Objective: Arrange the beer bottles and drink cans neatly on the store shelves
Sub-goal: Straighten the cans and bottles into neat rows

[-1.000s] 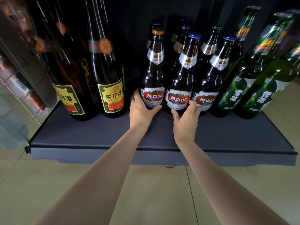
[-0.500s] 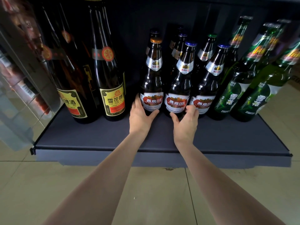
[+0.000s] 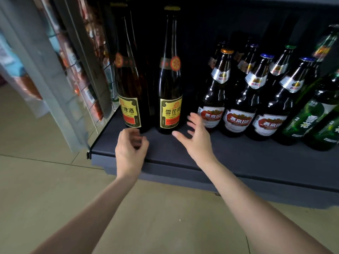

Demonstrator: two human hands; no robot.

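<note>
At the far left a wire rack [image 3: 77, 70] of blurred packets stood beside the dark shelf [image 3: 229, 154], whose front edge ran above the tiled floor [image 3: 45, 189]. On the left part of the shelf stood two tall dark bottles with yellow labels. The left tall bottle [image 3: 128, 85] rose upright near the shelf's corner, and the right tall bottle [image 3: 170, 79] stood upright just beside it, the two apart by a narrow gap.

The left hand [image 3: 131, 149] hovered over the front of the shelf, just below and in front of the left tall bottle. Its fingers were loosely curled and blurred, holding nothing; whether a fingertip touched the bottle's base could not be told.

The right hand [image 3: 197, 136] was spread wide, its fingers straight and splayed, and gripped nothing. It hung between the right tall bottle and the first of the brown bottles, its thumb pointing toward the tall bottle's base and its fingers near the red-and-white label.

Further right stood a front row of three brown beer bottles [image 3: 240, 99] with red labels and silver neck bands, close together, with more of the same behind them. At the far right were green bottles [image 3: 315, 120], next to the brown ones.
</note>
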